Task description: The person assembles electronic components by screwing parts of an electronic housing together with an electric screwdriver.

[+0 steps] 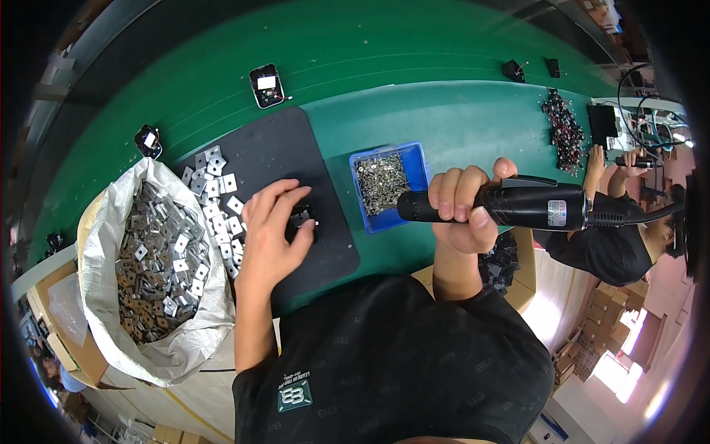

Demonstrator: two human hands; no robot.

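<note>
My right hand (pixel 464 203) is wrapped round a black electric screwdriver (pixel 529 203), held level in the air. Its nose points left and covers part of a blue tray (pixel 418 166) of small metal screws (pixel 382 181). Over the black mat (pixel 296 144), my left hand (pixel 270 229) curls thumb and fingers about a small black part (pixel 302 215). That part is dark against the mat and half hidden by the fingers. Square metal plates (pixel 214 189) with centre holes lie loose on the mat's left side, beside my left hand.
A white woven sack (pixel 96 281) full of metal plates stands at the left. Farther back are a black device with a white label (pixel 266 85) and another (pixel 149 140). A small-parts pile (pixel 563 133) lies far right, near a co-worker (pixel 606 244). A carton (pixel 525 270) holds black parts.
</note>
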